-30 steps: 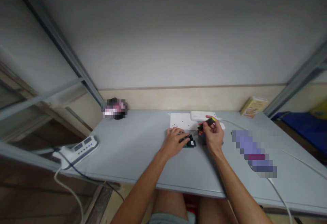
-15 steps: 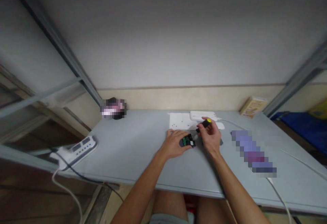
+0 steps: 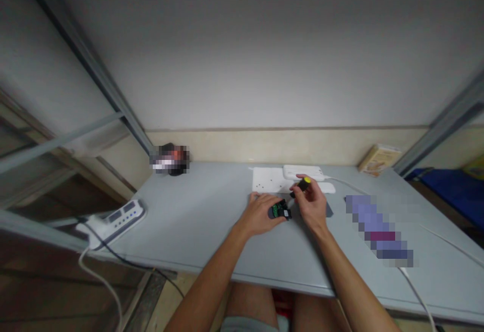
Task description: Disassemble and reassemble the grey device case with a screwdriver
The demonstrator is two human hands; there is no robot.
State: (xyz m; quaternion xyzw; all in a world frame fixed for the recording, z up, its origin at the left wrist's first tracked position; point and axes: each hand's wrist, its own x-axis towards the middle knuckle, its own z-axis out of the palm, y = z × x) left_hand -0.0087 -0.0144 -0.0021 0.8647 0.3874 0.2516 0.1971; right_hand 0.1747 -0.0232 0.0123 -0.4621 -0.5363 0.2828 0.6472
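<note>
My left hand [image 3: 260, 214] rests on the grey table [image 3: 196, 221] and pinches a small green and black circuit board [image 3: 280, 210] with its fingers. My right hand [image 3: 312, 206] is closed round a short screwdriver with a black handle and yellow cap [image 3: 303, 185]. The screwdriver slants down to the left, its tip at the board. Both hands are close together near the table's middle, in front of a white sheet [image 3: 267, 180].
A white flat device [image 3: 303, 172] with a white cable lies behind the hands. A white power strip [image 3: 113, 218] sits at the table's left edge. A tan box [image 3: 379, 159] leans at the back right. Blurred patches lie at the back left and right.
My right hand has come down and left with the screwdriver, from raised above the table to the board. My left hand has tilted the board up so its green face shows.
</note>
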